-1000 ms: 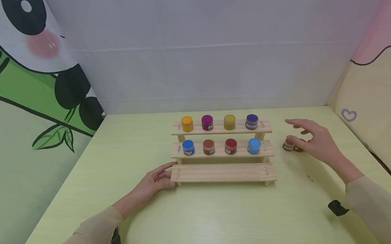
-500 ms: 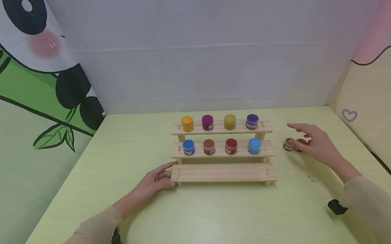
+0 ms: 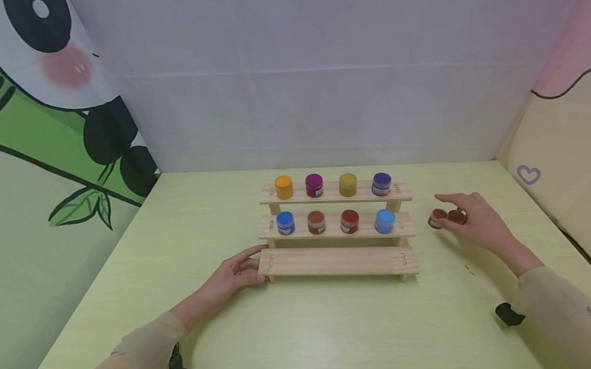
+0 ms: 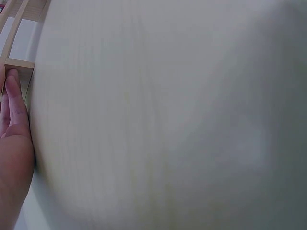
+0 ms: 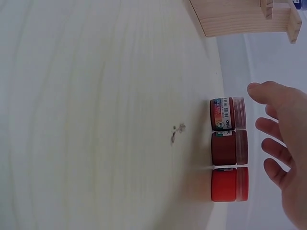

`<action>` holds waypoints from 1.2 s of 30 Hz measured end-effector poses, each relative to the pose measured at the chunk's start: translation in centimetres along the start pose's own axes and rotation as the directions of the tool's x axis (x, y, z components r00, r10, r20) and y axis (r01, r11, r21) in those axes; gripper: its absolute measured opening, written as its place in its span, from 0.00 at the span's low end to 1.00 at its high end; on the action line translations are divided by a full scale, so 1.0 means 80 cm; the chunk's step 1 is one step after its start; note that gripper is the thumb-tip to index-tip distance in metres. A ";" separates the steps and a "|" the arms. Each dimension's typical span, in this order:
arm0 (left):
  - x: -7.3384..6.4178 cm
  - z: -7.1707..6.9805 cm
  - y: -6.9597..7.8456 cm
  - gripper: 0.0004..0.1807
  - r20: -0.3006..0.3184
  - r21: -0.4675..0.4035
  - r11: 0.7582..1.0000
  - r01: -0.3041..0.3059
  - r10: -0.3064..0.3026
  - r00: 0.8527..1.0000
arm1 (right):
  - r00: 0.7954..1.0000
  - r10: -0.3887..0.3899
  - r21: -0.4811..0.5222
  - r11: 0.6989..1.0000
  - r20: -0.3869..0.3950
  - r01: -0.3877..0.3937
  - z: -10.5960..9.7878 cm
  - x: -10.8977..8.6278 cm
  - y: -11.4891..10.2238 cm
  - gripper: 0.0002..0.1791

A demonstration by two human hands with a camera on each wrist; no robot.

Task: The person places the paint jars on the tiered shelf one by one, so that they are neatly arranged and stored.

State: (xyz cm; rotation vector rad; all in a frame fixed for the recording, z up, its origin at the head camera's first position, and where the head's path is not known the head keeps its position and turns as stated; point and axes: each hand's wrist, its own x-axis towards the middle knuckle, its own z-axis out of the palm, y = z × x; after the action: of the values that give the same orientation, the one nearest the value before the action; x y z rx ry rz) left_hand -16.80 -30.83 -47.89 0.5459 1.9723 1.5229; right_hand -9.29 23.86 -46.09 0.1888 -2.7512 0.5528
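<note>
A three-tier wooden stand (image 3: 338, 261) bears two rows of small paint jars, such as the dark red jar (image 3: 349, 221) and the light blue jar (image 3: 384, 221). At its left end my left hand (image 3: 235, 273) grips the lowest tier, thumb in front and index finger behind; the left wrist view shows its fingers (image 4: 14, 91) right at the wood. Right of the stand, my right hand (image 3: 478, 222) hovers over three loose jars with its fingers apart and holds nothing. These are a labelled brown jar (image 5: 221, 115), a dark brown-red jar (image 5: 223, 148) and a red jar (image 5: 224, 185), standing in a row.
The upper tier carries an orange jar (image 3: 283, 187), a purple jar (image 3: 314, 186), a yellow jar (image 3: 347, 185) and a violet jar (image 3: 381, 184). A pale wall (image 3: 319, 90) rises behind the table (image 3: 338, 331), with printed panels at both sides.
My right hand has lowered slightly toward the loose jars, its index finger coming down. The left hand and the stand have stayed where they were.
</note>
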 end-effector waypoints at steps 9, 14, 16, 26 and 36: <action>-0.001 0.000 0.000 0.40 -0.006 0.009 1.000 0.011 -0.011 1.000 | 0.997 0.049 -0.012 0.999 0.060 -0.048 0.002 -0.001 0.005 0.29; -0.002 0.001 0.002 0.40 -0.012 0.013 1.000 0.022 -0.021 1.000 | 0.997 0.044 -0.003 0.999 0.068 -0.044 0.002 0.000 0.002 0.27; -0.003 0.001 0.003 0.40 -0.013 0.014 1.000 0.023 -0.023 1.000 | 0.997 0.036 0.002 0.999 0.066 -0.036 0.003 0.001 0.000 0.26; -0.001 0.000 0.001 0.40 -0.004 -0.003 1.000 0.010 -0.010 1.000 | 0.995 0.059 -0.001 0.998 0.086 -0.059 0.004 0.003 -0.002 0.23; -0.001 -0.001 -0.003 0.40 -0.010 -0.013 1.000 0.005 -0.005 1.000 | 0.999 0.027 -0.012 1.000 -0.033 -0.027 0.001 0.003 -0.001 0.21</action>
State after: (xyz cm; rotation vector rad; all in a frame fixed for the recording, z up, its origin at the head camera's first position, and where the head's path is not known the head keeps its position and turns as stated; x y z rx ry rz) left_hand -16.81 -30.97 -48.12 0.5282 1.9680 1.5370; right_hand -9.51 23.78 -46.05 0.1390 -2.7283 0.5412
